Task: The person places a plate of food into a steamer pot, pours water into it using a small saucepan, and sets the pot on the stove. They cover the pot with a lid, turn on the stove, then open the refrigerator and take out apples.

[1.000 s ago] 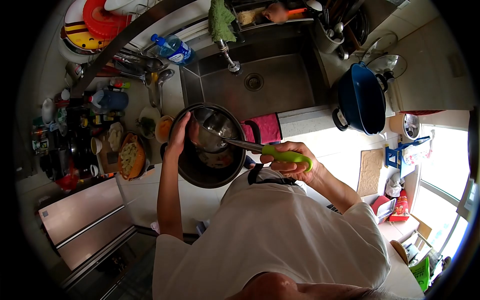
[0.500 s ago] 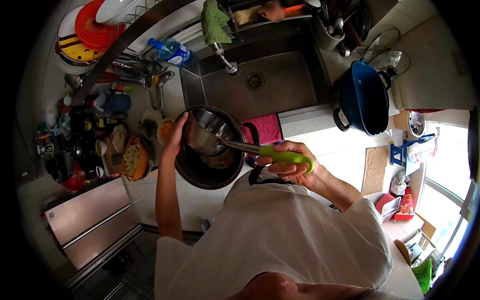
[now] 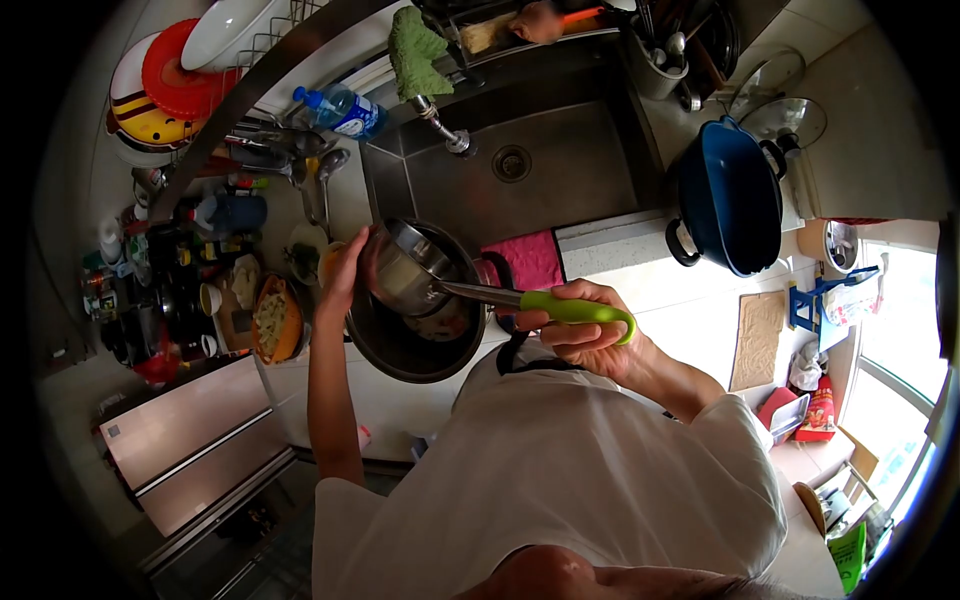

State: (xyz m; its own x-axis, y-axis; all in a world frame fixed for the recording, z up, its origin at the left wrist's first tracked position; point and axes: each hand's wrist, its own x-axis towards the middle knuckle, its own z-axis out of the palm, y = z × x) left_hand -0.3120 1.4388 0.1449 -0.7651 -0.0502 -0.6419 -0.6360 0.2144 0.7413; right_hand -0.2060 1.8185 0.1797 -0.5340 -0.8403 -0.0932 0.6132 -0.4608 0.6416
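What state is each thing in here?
Right hand, closed on ladle handle
Left hand, at the pot's rim
Ladle, tilted, at the pot's mouth
Pot, uncovered, food inside
Tap, no stream visible
Sink, drain exposed
Bottle, capped
Green cloth, draped over tap
Blue pot, uncovered
Orange basket, holding pale food
Pink cloth, over sink's edge

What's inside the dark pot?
Some pale food shows in the pot, beside the steel ladle. Whatever lies under the ladle is covered, so I can't tell.
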